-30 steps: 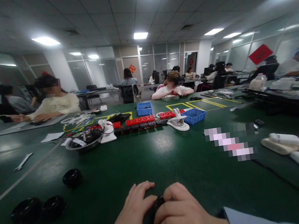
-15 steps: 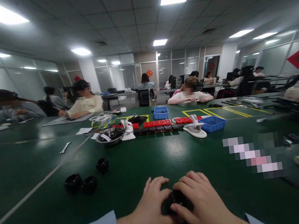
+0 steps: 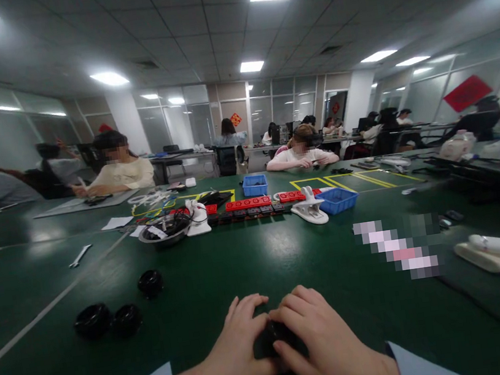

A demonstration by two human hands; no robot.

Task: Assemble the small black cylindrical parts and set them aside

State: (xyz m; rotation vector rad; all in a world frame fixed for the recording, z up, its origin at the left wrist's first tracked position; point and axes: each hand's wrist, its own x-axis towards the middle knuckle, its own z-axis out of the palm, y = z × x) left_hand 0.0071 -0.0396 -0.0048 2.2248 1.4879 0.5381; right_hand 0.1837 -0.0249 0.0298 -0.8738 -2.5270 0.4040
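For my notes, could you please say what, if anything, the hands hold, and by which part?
The right hand holds a black object by its right side; whether the left hand, curved beside it, also grips cannot be told.

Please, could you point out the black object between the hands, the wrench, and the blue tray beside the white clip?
Black object [image 3: 286,332]: head view, on its visible part.
Wrench [image 3: 80,256]: head view, on its shaft's middle.
Blue tray [image 3: 342,205]: head view, on its near wall.
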